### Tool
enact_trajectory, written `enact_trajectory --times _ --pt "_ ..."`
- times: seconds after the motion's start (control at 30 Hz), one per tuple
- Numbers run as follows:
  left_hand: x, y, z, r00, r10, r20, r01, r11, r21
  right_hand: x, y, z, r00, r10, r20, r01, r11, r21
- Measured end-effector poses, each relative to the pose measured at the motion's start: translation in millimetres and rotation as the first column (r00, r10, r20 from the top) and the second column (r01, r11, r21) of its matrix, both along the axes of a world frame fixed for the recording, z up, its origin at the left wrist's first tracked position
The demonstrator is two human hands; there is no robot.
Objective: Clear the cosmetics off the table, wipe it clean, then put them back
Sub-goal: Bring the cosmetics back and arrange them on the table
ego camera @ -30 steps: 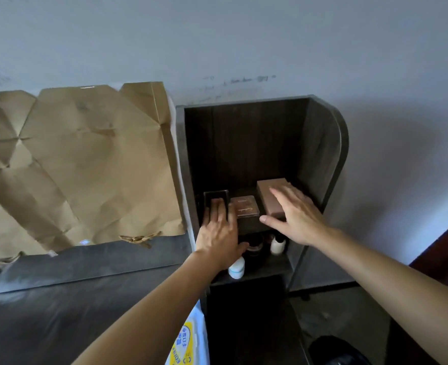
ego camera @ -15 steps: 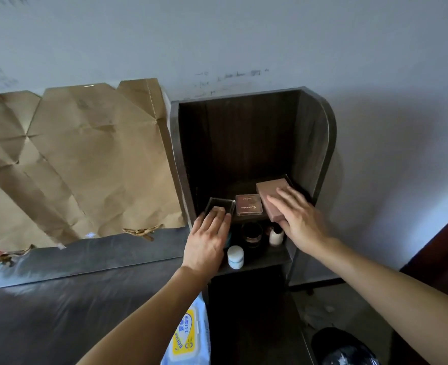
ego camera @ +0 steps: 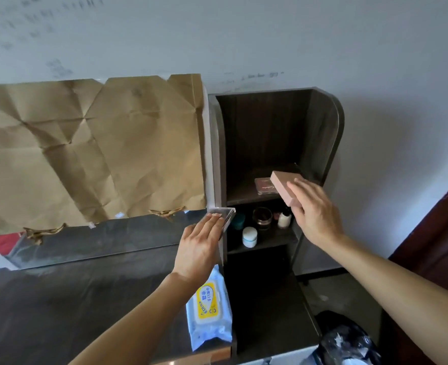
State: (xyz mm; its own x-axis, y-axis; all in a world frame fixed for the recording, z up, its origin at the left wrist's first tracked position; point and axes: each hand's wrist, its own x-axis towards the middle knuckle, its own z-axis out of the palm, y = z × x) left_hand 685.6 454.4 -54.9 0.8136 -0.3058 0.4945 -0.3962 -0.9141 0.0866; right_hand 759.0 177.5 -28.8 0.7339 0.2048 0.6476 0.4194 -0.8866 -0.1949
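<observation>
Wall: a pale grey wall [ego camera: 296,35] is filling the background, with faint smudges showing on it.
Brown paper: a creased brown paper sheet [ego camera: 91,154] is covering the area above the table's back edge, on the left.
Table: a dark glossy table [ego camera: 72,299] is stretching across the lower left, reflecting light along its far edge.
Shelf unit: a dark wooden shelf unit [ego camera: 270,133] is standing just right of the table, open at the front with curved side panels.
Left hand: the left hand [ego camera: 200,246] is gripping a small clear-edged compact [ego camera: 225,214] between fingers and thumb, holding it in the air at the shelf unit's left front edge, above the table's right end.
Right hand: the right hand [ego camera: 315,212] is closing around a pink rectangular box [ego camera: 283,187], holding it tilted at the front of the upper shelf, apart from the board.
Wet wipes: a blue and white pack of wet wipes [ego camera: 208,306] with a yellow label is lying on the table's right edge, under the left forearm.
Upper shelf: a flat dark red palette [ego camera: 263,186] is lying on the board, just behind the pink box.
Lower shelf: a white jar [ego camera: 249,237] is sitting at the front; a dark glass jar [ego camera: 262,218], a small white bottle [ego camera: 284,218] and a teal container [ego camera: 238,221] are standing behind it.
</observation>
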Motion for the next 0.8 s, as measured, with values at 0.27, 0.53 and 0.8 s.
enact_trajectory --times 0.27,0.53,0.8 --pt "-77.4 86.6 -35.7 0.987 0.114 -0.114 -0.114 0.993 0.007 -95.9 71.6 -63.8 0.969 0.188 -0.158 -0.191 0.982 -0.006" --pt "-99.0 139.1 -91.7 0.904 0.246 -0.350 -0.252 0.967 0.030 -82.5 162.3 -125.3 0.863 0.216 -0.457 -0.293 0.951 -0.103" --pt "-69.3 188.8 -123.7 0.790 0.329 -0.517 -0.342 0.937 0.072 18.0 240.8 -169.5 0.765 0.033 -0.643 -0.236 0.944 -0.232"
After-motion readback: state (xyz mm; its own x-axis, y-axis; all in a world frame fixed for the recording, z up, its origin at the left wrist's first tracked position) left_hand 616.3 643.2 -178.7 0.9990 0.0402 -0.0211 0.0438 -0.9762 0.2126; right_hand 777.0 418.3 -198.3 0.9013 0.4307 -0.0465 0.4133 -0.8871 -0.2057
